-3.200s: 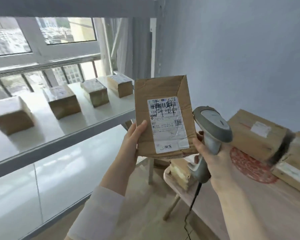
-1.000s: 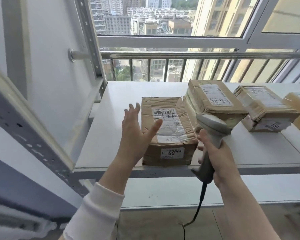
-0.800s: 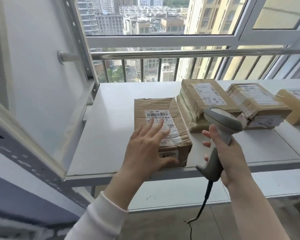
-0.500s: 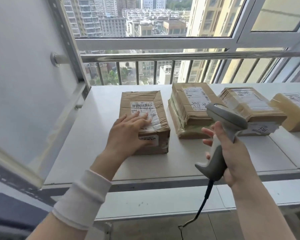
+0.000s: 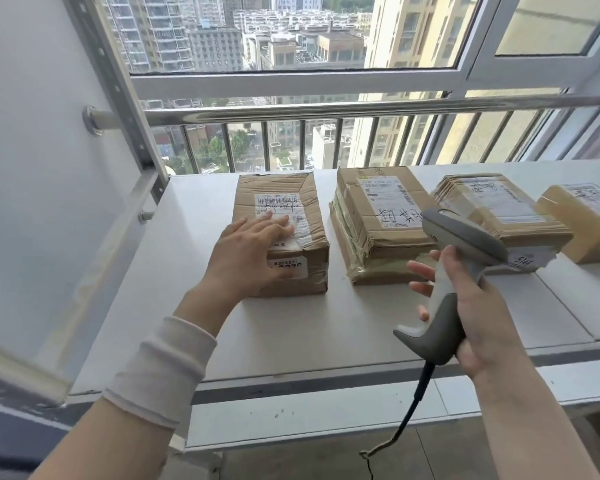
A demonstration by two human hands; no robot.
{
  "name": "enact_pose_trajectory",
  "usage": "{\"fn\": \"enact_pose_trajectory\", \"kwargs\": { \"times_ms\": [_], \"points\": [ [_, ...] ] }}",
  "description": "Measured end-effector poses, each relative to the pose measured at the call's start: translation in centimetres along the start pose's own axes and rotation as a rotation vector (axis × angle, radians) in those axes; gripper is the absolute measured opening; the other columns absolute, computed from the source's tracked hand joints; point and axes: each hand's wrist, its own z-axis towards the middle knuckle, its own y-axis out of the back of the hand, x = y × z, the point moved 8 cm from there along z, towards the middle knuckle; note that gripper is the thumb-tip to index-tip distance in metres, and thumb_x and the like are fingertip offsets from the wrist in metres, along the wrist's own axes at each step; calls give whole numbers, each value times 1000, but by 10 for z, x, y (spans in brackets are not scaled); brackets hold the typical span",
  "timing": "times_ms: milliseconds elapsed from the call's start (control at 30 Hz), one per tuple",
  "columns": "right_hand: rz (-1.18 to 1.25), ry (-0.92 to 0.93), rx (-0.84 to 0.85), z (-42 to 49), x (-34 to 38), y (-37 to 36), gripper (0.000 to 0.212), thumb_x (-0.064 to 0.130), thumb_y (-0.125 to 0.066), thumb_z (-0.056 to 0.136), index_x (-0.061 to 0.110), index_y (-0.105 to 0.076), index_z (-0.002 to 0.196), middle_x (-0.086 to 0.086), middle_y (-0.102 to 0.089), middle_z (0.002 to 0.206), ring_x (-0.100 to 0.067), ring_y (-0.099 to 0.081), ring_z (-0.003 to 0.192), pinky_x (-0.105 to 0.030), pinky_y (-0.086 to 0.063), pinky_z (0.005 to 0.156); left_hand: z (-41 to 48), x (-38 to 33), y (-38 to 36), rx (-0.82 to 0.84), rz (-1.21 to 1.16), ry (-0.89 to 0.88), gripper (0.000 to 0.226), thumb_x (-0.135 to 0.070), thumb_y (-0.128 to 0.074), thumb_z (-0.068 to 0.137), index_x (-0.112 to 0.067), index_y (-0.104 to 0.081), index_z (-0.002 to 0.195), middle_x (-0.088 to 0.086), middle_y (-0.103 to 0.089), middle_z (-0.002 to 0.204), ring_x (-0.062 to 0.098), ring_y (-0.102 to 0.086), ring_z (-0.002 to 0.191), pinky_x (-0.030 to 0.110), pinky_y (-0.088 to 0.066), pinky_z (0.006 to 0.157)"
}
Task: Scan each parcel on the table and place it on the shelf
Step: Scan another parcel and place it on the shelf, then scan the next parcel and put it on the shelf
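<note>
Brown cardboard parcel with white shipping label (image 5: 293, 188) lies flat on the white shelf board (image 5: 326, 327), at the left end of a row of four. Left hand (image 5: 250, 252) rests on its near top, fingers straight, spread over the label. Right hand (image 5: 482, 317) grips the grey handheld barcode scanner (image 5: 463, 237) by the handle, above the shelf front; black cable (image 5: 414, 400) hangs below. Three more taped cardboard parcels (image 5: 378, 206) sit to the right, spaced apart. Perforated grey steel upright (image 5: 116, 81) and pale wall (image 5: 32, 133) at left. Behind: steel railing (image 5: 326, 110), white-framed window, high-rises outside.

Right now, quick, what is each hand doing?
Left hand: open, flat on the leftmost box.
Right hand: holding the scanner.
</note>
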Motion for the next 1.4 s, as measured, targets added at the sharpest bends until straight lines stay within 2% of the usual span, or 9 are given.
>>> {"fn": "enact_pose_trajectory", "kwargs": {
  "times_ms": [133, 300, 533, 700, 833, 933, 1033, 1167, 1400],
  "points": [
    [52, -6, 14, -4, 2, 8, 43, 48, -57, 72, 20, -58, 104, 0, -75, 80, -15, -61, 70, -24, -45, 45, -6, -23, 24, -143, -115, -142, 94, -85, -38, 64, -25, -47, 136, -10, -29, 151, 9, -22, 143, 41, -12, 118],
    [154, -28, 5, -14, 9, 48, 47, 47, -57, 71, 18, -60, 107, -5, -73, 77, -12, -56, 56, -23, -46, 44, -11, -113, 51, -346, -582, -278, 43, -52, -50, 87, -25, -53, 121, -10, -42, 144, 4, -37, 136, 44, -34, 111],
    [127, -14, -158, -48, 41, 190, 32, 33, -58, 81, 18, -75, 57, -18, -56, 81, -18, -45, 51, -27, -39, 52, 16, -304, -41, -72, -983, -368, 26, -42, -49, 86, -32, -57, 110, -18, -46, 139, -1, -43, 129, 17, -37, 104],
    [199, 32, -390, -84, 53, 339, 25, 24, -55, 91, 5, -70, 86, -9, -71, 71, -15, -51, 51, -26, -47, 50, 14, -459, -143, 208, -1167, -255, 14, -27, -54, 93, -30, -59, 106, -17, -51, 128, 8, -55, 116, 33, -46, 100],
    [234, 144, -614, -127, 61, 460, 13, 16, -57, 90, 11, -62, 101, -12, -75, 86, -13, -56, 50, -37, -55, 61, -13, -580, -203, 402, -1190, -251, 21, -19, -53, 95, -16, -61, 114, -13, -58, 124, 1, -59, 104, 8, -47, 84],
    [196, 163, -744, -159, 66, 540, 16, 17, -57, 91, 10, -63, 105, -8, -76, 90, -13, -59, 51, -38, -57, 65, -34, -661, -231, 532, -1224, -269, 23, -16, -53, 95, -14, -60, 116, -24, -59, 108, 5, -60, 101, 3, -45, 77],
    [202, 191, -872, -189, 69, 607, 12, 20, -55, 92, 11, -62, 96, -7, -76, 85, -14, -56, 48, -40, -57, 63, -53, -732, -254, 651, -1216, -325, 22, -17, -54, 94, -15, -61, 115, -10, -61, 115, 8, -61, 104, 8, -45, 81],
    [226, 198, -1040, -210, 72, 684, 10, 21, -53, 94, 11, -55, 91, -2, -71, 66, -15, -49, 44, -29, -49, 46, -56, -809, -282, 739, -1163, -387, 22, -18, -51, 95, -16, -57, 116, -16, -57, 102, -9, -54, 91, 0, -41, 71],
    [117, 212, -1177, -205, 95, 797, 9, 20, -54, 94, 12, -54, 96, -2, -62, 64, -16, -48, 40, -30, -43, 46, -17, -916, -348, 872, -1091, -347, 34, -27, -49, 95, -19, -48, 128, -7, -55, 118, 8, -51, 109, 21, -37, 81]
  ]
}}
